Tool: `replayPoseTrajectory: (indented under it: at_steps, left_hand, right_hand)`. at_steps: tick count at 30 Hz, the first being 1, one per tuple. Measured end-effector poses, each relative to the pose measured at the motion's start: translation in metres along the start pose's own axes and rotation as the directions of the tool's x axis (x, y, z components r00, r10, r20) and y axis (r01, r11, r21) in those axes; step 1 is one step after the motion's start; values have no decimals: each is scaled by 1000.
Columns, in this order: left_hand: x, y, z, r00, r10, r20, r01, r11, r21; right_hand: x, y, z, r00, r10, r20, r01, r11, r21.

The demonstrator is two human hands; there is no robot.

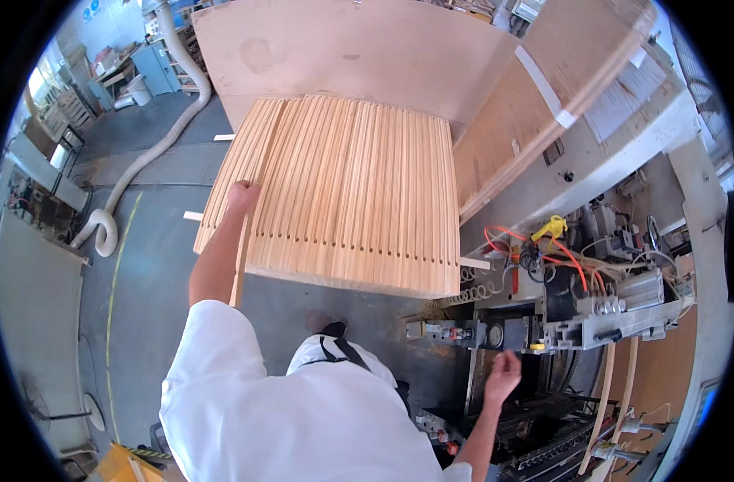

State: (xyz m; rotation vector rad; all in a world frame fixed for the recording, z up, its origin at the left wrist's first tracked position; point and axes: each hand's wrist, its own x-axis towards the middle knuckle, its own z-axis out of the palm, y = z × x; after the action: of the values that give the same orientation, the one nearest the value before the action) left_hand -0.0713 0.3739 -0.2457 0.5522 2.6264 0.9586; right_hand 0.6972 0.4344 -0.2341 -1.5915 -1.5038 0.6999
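Observation:
My left hand is closed around a pale wooden slat. The slat slants across the left part of a large stack of similar slats, its near end jutting past the stack's front edge toward me. The stacked slats lie side by side, with small dark holes in a row near their front ends. To the lower right, my right hand is apart from the stack, close to a machine with clamps and cylinders. Its fingers are loosely bent, thumb a little apart, and nothing shows in it.
Tall wooden boards stand behind the stack, and another panel leans on its right. Thin support strips stick out under the stack. Orange hoses and dark machine rails lie right. A pale duct hose crosses the floor at left.

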Motion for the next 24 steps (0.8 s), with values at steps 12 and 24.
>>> replayPoseTrajectory:
  at_steps: [12,24]
  left_hand:
    - [111,32,72,1000,-2,5,2,991,137]
    - [21,90,130,676,730,-103,-736,663,-136]
  right_hand:
    - [-131,-41,14,983,182,-15,-174,913,-369]
    - [-248,-80,-40,910,129,-394,-309,845,-436]
